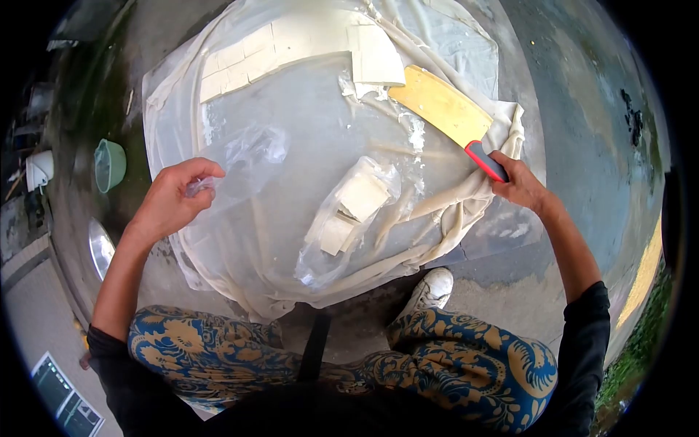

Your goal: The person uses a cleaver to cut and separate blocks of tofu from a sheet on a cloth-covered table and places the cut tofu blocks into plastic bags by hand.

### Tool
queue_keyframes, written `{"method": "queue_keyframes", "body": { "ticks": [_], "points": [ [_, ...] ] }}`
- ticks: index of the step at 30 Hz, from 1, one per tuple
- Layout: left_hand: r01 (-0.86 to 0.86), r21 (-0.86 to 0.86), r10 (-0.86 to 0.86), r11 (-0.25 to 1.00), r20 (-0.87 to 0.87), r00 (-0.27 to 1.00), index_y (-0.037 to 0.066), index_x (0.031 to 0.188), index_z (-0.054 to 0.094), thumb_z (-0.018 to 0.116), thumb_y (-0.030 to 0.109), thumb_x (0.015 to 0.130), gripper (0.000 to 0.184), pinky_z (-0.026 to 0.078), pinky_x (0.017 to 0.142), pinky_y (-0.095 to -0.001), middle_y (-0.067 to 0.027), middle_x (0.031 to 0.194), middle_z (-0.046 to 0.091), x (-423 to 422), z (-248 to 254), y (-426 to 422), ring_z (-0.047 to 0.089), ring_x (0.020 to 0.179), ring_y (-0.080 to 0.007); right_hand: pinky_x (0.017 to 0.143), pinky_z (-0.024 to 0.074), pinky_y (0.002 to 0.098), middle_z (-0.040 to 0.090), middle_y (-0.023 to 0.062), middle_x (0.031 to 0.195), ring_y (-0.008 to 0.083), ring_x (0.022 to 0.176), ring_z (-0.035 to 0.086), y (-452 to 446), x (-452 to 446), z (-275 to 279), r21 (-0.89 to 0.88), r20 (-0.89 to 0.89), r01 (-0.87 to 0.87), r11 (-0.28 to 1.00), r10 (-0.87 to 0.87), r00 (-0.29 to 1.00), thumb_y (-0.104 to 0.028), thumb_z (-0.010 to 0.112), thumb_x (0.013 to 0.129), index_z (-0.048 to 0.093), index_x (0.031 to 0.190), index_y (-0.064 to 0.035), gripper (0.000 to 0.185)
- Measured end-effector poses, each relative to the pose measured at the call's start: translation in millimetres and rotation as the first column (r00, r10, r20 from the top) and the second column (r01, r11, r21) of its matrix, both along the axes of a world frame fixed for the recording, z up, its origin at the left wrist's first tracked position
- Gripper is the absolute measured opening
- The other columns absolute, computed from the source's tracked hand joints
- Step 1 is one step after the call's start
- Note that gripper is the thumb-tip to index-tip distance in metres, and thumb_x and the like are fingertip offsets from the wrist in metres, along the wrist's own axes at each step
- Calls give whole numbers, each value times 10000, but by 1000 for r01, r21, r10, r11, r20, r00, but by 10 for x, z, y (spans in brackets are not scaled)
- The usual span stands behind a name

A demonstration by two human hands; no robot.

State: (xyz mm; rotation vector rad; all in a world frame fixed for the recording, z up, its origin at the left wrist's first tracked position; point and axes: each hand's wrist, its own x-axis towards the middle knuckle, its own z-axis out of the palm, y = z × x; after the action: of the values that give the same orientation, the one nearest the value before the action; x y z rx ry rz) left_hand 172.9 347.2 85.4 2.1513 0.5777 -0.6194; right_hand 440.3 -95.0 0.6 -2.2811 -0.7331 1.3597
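My left hand (pixel 177 195) pinches the edge of a thin clear plastic bag (pixel 251 156), which hangs over the left of the cloth-covered table. In my right hand (pixel 518 182) is the red and black handle of a cleaver (pixel 444 105). Its wide yellowish blade points up and left, its tip beside a block of white tofu (pixel 375 54). More tofu, cut into pieces, lies in a curved row (pixel 255 54) along the far side. Between my hands a second clear bag (pixel 309 266) lies on the table with several tofu pieces (pixel 353 207) in it.
Pale cloth (pixel 437 211) lies bunched along the table's right and near edges, with white crumbs on the plastic-like surface. A light green bucket (pixel 110 166) and a metal basin (pixel 101 246) stand on the ground at left. My shoe (pixel 431 290) is below the near edge.
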Motion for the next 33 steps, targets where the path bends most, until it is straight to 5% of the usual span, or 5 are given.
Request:
{"method": "queue_keyframes", "body": {
  "ticks": [5, 8, 15, 26, 33],
  "points": [
    [442, -77, -448, 894, -124, 885, 24, 1045, 621, 686, 185, 732, 358, 477, 810, -347, -109, 1029, 611, 15, -11, -33, 596, 904, -301, 573, 404, 287, 462, 44, 673, 139, 603, 453, 39, -5, 68, -44, -80, 92, 995, -95, 992, -20, 531, 731, 521, 1053, -36, 323],
    [415, 262, -436, 871, 23, 900, 27, 1040, 615, 681, 202, 739, 354, 480, 792, -351, -117, 1023, 611, 181, 58, -52, 599, 898, -293, 571, 403, 291, 459, 46, 672, 143, 604, 451, -1, -1, 26, -35, -22, 26, 999, -27, 999, -18, 535, 728, 519, 1049, -29, 322],
    [530, 84, -527, 844, 314, 790, 47, 1094, 595, 612, 192, 797, 331, 485, 772, -383, -110, 1034, 595, 1334, -959, -919, 595, 923, -269, 584, 408, 300, 461, 69, 674, 155, 620, 456, -9, -6, 37, 3, -22, 36, 999, -36, 999, -13, 542, 718, 515, 1029, -20, 313],
    [606, 440, -712, 663, 121, 692, -5, 969, 594, 648, 81, 695, 293, 516, 686, -355, -145, 953, 616, 1649, -1430, -2326, 621, 863, -263, 694, 445, 304, 568, 100, 761, 180, 714, 541, 46, 410, 216, -159, 14, -6, 987, 8, 1000, -36, 565, 705, 564, 1065, -20, 360],
    [652, 361, -732, 667, 155, 663, -26, 968, 578, 609, 27, 702, 273, 519, 654, -346, -142, 961, 617, 1600, -1309, -2373, 615, 851, -266, 691, 436, 317, 516, 84, 719, 194, 698, 512, -164, 79, 235, -103, 13, 113, 988, -112, 994, -28, 565, 686, 558, 1035, -8, 349]
  ]
}}
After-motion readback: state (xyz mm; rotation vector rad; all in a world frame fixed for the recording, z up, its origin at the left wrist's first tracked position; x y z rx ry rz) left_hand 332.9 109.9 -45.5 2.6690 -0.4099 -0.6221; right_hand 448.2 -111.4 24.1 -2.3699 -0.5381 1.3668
